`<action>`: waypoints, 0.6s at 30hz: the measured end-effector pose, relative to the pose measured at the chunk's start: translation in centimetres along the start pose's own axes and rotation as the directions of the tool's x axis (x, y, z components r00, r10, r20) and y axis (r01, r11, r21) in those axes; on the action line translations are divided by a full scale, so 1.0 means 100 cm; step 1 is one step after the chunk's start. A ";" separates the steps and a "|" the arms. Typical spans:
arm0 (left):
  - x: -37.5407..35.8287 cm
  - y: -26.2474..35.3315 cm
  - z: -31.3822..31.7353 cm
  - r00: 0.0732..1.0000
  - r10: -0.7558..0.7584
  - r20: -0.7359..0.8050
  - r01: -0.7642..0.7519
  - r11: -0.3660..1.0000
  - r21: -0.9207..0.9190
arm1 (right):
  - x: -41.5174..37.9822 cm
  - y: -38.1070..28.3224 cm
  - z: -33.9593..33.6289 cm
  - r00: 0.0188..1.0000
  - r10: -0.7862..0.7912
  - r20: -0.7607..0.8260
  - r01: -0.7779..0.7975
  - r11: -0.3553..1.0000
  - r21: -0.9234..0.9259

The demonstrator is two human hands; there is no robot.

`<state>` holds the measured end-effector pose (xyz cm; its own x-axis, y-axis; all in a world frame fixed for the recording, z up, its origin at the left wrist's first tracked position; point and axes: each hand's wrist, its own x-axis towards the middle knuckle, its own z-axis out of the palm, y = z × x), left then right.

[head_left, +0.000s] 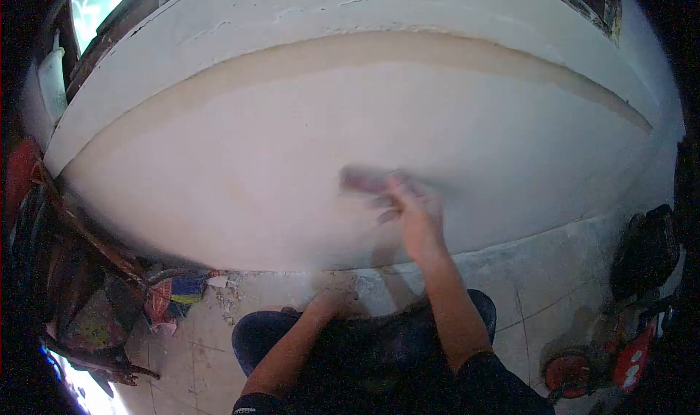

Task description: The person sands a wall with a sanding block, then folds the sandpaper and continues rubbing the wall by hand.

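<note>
Against the pale, smooth wall [255, 145] my right hand [414, 204] holds a dark reddish block-like object [362, 179], blurred by motion, so its kind cannot be made out. The fingers wrap round its right end. Low down, near my knees and the foot of the wall, is my left hand [337, 303]. Its fingers are smeared and partly dark, and whether they hold anything cannot be seen.
Cloths and dark bundles [102, 313] lie at the left, beside a coloured bag [175, 296]. At the right are a dark bag [645, 251], a round reddish container [567, 373] and a red packet [636, 357] on the tiled floor [510, 327]. A ledge [292, 21] runs above.
</note>
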<state>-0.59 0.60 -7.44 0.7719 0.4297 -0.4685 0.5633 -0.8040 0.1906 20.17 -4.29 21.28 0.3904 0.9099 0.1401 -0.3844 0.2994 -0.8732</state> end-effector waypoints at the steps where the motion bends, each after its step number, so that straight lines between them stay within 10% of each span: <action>1: -0.009 0.006 -0.009 1.000 -0.013 0.000 0.013 1.000 -0.027 | 0.001 -0.006 -0.007 0.988 -0.094 -0.123 0.095 0.995 0.007; 4: -0.048 0.031 -0.042 0.996 -0.078 -0.045 0.071 0.986 -0.149 | -0.003 -0.042 -0.012 0.914 -0.333 -0.230 0.388 0.882 0.266; 7: -0.030 0.022 -0.028 1.000 -0.030 -0.009 0.029 0.998 -0.058 | 0.005 -0.022 -0.020 0.966 -0.222 -0.134 0.259 0.838 0.481; 13: 0.014 -0.004 0.019 0.997 0.069 0.028 -0.071 0.994 0.080 | -0.006 0.016 0.004 0.984 0.142 0.110 -0.130 0.985 -0.112; 18: 0.012 -0.006 0.039 0.996 0.082 -0.022 -0.078 0.987 0.143 | -0.002 -0.012 -0.022 0.954 -0.234 -0.190 0.236 0.972 -0.012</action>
<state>-1.15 0.06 -11.47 0.8217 0.3717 -0.4320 0.4537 -0.8854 0.1014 22.38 -5.43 21.28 0.6207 0.7434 0.2492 -0.2713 0.5018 -0.8213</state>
